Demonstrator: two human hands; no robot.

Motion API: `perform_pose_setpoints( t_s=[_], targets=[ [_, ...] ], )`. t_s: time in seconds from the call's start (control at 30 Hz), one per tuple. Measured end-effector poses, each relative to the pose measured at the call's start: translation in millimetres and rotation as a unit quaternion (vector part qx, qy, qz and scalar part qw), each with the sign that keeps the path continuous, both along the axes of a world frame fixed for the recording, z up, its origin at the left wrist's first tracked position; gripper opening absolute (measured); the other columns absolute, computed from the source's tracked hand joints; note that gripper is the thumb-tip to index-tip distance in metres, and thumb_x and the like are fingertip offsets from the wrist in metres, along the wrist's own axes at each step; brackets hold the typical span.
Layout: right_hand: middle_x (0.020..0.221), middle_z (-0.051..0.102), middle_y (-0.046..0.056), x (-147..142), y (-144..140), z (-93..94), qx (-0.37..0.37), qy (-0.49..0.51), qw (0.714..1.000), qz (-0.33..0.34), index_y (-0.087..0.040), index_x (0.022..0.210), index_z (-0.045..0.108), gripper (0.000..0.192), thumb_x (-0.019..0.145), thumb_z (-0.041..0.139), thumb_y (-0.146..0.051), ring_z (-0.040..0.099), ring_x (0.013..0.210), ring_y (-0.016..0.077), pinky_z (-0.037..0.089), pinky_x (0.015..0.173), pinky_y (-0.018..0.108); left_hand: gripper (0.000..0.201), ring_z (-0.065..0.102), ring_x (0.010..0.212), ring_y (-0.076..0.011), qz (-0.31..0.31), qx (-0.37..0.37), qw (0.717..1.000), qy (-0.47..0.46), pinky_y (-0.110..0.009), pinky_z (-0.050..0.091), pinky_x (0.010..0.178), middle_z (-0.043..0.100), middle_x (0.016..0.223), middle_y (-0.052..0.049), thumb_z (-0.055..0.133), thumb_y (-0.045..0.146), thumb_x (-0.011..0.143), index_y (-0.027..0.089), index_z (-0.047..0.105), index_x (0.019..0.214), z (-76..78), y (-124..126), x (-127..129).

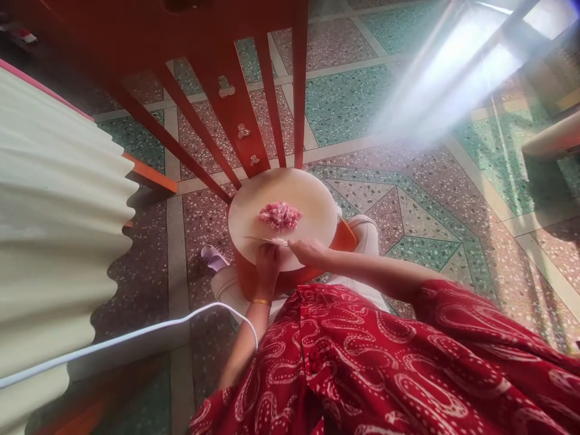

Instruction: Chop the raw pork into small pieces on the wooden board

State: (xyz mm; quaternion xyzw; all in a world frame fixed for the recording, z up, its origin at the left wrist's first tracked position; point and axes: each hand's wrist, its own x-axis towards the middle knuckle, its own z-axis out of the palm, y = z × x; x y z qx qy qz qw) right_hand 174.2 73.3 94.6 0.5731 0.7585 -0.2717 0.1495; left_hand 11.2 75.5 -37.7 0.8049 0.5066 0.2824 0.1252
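Gripping knife [267, 240] at board [312, 199] near edge, hands [308, 249] close.

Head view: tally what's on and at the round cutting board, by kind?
Round pale cutting board: 1
Pile of pink minced meat: 1
Knife: 1
Hands at the board, left hand and right hand: 2
Total: 5

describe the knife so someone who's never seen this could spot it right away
Start at the round pale chopping board resting on an orange stool in front of the red chair. Along its near edge, below the pink minced meat, lies the knife, blade flat and pointing left. The right hand is at its handle end, the left hand just beneath; it is the only thin, pale metal thing there.
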Motion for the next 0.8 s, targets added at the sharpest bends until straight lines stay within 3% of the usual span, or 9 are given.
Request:
perform_pose_setpoints(
  t_s=[0.13,0.37,0.6,0.7,0.8],
  targets=[
    [0.095,0.068,0.013,-16.3,16.8,-11.2,0.007,0.046,0.999,0.007,-0.015,0.115,0.049,0.025,0.096,0.035,-0.019,0.067,0.087,0.0223,0.050,0.067,0.029,0.021,0.057,0.092,-0.0242,-0.008,-0.002,1.000,0.013,-0.042,0.045,0.087,0.065,0.093,-0.012,0.045,0.023,0.090,0.015,0.064,0.096,-2.1,-0.4,-0.3],
    [0.088,0.069,0.013,22.8,-13.2,-9.3,-0.031,-0.040,0.999,-0.009,-0.015,0.122,0.047,0.031,0.093,0.036,-0.014,0.068,0.083,0.0244,0.051,0.065,0.031,0.022,0.057,0.092,-0.0224,0.014,-0.010,1.000,-0.022,-0.039,0.047,0.083,0.064,0.093,-0.010,0.045,0.026,0.091,0.018,0.065,0.095,-1.0,-3.2,2.5],
    [0.094,0.068,0.014,-27.7,26.6,-21.6,0.044,0.042,0.997,0.041,-0.012,0.113,0.050,0.025,0.095,0.034,-0.017,0.067,0.086,0.0228,0.050,0.068,0.030,0.024,0.058,0.095,-0.0250,0.001,-0.011,1.000,0.002,-0.043,0.046,0.088,0.065,0.095,-0.013,0.043,0.022,0.091,0.014,0.063,0.101,-2.9,-0.5,1.7],
    [0.096,0.068,0.014,-10.8,20.9,-19.2,0.031,0.027,0.998,0.040,-0.014,0.116,0.049,0.026,0.093,0.036,-0.016,0.067,0.087,0.0221,0.050,0.068,0.029,0.025,0.059,0.095,-0.0233,-0.008,-0.002,1.000,-0.027,-0.042,0.047,0.088,0.065,0.099,-0.012,0.043,0.024,0.092,0.015,0.063,0.103,0.4,-1.1,-0.2],
    [0.092,0.068,0.013,21.9,6.5,-11.7,0.020,-0.018,1.000,0.013,-0.015,0.118,0.049,0.031,0.090,0.038,-0.011,0.067,0.087,0.0238,0.050,0.066,0.029,0.026,0.059,0.095,-0.0207,0.029,0.014,0.996,-0.083,-0.038,0.047,0.088,0.064,0.101,-0.011,0.045,0.031,0.092,0.017,0.064,0.104,4.2,-3.0,-0.6]
  ],
)
